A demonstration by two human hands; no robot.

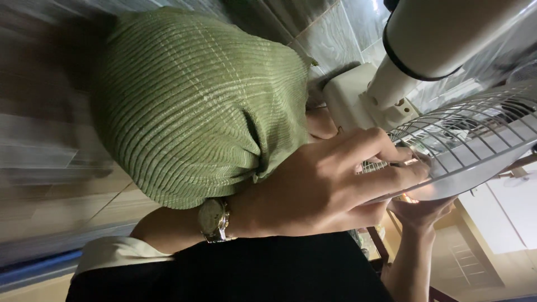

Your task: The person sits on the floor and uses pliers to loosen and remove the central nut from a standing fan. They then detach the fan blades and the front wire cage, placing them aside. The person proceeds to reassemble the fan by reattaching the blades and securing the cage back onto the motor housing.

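Left hand [330, 184] and right hand [419, 210] grip the fan grille [475, 140].

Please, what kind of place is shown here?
Probably a room in a home: tiled floor, a white pedestal fan whose wire grille both hands hold, and wooden furniture behind.

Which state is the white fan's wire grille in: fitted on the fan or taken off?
Cannot tell: both hands, left hand and right hand, grip the grille beside the fan body; its attachment is hidden.
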